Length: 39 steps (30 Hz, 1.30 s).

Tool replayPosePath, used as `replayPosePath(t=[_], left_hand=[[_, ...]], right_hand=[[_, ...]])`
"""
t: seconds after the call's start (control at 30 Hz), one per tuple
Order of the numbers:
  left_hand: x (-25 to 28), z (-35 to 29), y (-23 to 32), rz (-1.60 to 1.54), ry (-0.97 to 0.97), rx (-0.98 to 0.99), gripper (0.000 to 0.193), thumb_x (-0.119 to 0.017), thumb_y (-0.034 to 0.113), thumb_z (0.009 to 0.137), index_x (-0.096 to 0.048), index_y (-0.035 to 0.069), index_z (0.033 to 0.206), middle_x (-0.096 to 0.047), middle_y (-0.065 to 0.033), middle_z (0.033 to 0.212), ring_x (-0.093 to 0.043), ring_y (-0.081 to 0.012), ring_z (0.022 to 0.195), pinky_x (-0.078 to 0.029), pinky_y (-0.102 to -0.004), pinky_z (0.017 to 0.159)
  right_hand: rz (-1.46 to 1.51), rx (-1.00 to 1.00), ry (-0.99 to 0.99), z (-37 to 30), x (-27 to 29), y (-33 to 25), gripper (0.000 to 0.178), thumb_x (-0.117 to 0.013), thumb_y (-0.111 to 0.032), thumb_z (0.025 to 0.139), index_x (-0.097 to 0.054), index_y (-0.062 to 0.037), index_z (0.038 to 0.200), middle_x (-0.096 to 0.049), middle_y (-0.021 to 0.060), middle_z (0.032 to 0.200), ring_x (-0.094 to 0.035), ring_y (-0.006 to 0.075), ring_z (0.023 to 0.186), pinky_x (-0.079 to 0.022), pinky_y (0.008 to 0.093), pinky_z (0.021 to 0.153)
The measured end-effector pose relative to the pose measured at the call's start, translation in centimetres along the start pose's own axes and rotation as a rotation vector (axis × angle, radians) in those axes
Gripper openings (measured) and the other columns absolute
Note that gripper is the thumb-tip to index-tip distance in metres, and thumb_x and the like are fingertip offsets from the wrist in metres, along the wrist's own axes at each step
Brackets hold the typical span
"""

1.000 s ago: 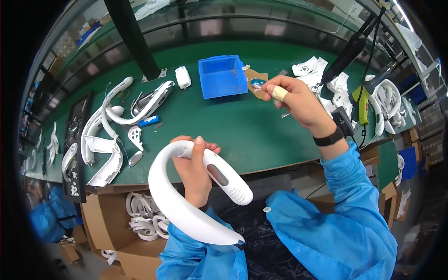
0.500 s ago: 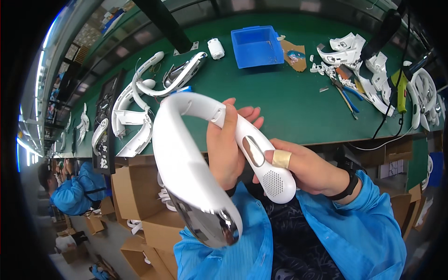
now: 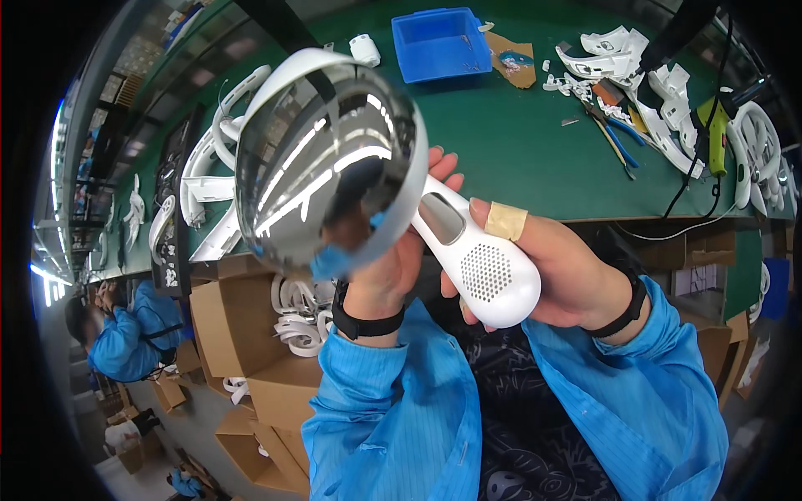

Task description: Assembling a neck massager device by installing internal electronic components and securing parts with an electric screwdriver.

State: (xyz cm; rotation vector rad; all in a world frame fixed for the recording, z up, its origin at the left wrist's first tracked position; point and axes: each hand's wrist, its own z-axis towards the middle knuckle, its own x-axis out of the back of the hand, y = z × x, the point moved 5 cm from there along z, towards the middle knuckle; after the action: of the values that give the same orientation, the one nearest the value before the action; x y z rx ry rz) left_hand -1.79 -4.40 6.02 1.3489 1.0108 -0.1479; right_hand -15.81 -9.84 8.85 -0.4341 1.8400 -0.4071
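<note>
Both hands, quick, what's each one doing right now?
Left hand: holding the white device, grip partly hidden by its mirrored end.
Right hand: holding its perforated end.

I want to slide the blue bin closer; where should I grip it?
Likely the near rim of the blue bin, from the person's side: its open top lets a grip hook over that wall, while brown cardboard lies close by its right side.

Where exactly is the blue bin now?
In the head view, the blue bin sits near the top, slightly right of centre, on the green table, between a small white part on its left and torn cardboard on its right.
</note>
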Motion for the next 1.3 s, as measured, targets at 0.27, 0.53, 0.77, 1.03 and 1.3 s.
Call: replayPosePath(t=[0.27, 0.53, 0.77, 1.03, 1.3], left_hand=[[0.2, 0.4, -0.5, 0.052, 0.091, 0.065, 0.060, -0.051, 0.011, 0.093, -0.035, -0.003, 0.149, -0.052, -0.0284, 0.142, -0.052, -0.0407, 0.136, -0.045, -0.0527, 0.116], [-2.7, 1.7, 8.0, 0.878, -0.010, -1.043, 0.081, -0.081, 0.008, 0.090, -0.032, -0.001, 0.154, -0.049, -0.0219, 0.153, -0.051, -0.0292, 0.138, -0.038, -0.0426, 0.119], [-3.0, 8.0, 7.2, 0.947, -0.229, -0.893, 0.025, -0.073, 0.010, 0.097, -0.062, 0.002, 0.118, -0.068, -0.0077, 0.105, -0.067, -0.0180, 0.097, -0.052, -0.0308, 0.090], [-2.4, 11.9, 1.7, 0.610, -0.202, -0.641, 0.038, -0.070, 0.010, 0.099, -0.052, 0.001, 0.132, -0.071, -0.0094, 0.107, -0.070, -0.0214, 0.097, -0.054, -0.0348, 0.092], [-0.8, 13.4, -0.3, 0.529, -0.224, -0.558, 0.020, -0.070, 0.009, 0.099, -0.063, -0.004, 0.113, -0.072, -0.0161, 0.110, -0.072, -0.0273, 0.100, -0.059, -0.0421, 0.092]], right_hand=[[0.034, -0.017, 0.005, -0.3, 0.3, -0.1, 0.047, -0.047, -0.043, 0.110, -0.058, -0.0013, 0.128, -0.072, 0.0134, 0.101, -0.074, 0.0232, 0.083, -0.062, 0.0361, 0.067], [0.085, -0.042, 0.107, -1.1, 1.2, 0.2, 0.036, -0.057, -0.040, 0.107, -0.061, -0.0063, 0.119, -0.071, 0.0049, 0.092, -0.072, 0.0173, 0.078, -0.061, 0.0352, 0.068], [-0.354, -0.196, 0.164, -3.3, 2.8, -0.7, 0.055, -0.045, -0.053, 0.109, -0.059, -0.0002, 0.118, -0.070, 0.0101, 0.089, -0.070, 0.0147, 0.070, -0.059, 0.0281, 0.058], [-0.986, 1.276, 0.571, -17.5, 3.6, -21.0, 0.038, -0.048, -0.030, 0.108, -0.065, 0.0036, 0.115, -0.061, 0.0037, 0.080, -0.051, 0.0104, 0.060, -0.041, 0.0250, 0.055], [-1.085, 1.343, 0.923, -13.1, 15.7, -30.7, 0.034, -0.059, -0.028, 0.107, -0.060, -0.0002, 0.128, -0.071, 0.0072, 0.119, -0.067, 0.0156, 0.098, -0.052, 0.0289, 0.084]])
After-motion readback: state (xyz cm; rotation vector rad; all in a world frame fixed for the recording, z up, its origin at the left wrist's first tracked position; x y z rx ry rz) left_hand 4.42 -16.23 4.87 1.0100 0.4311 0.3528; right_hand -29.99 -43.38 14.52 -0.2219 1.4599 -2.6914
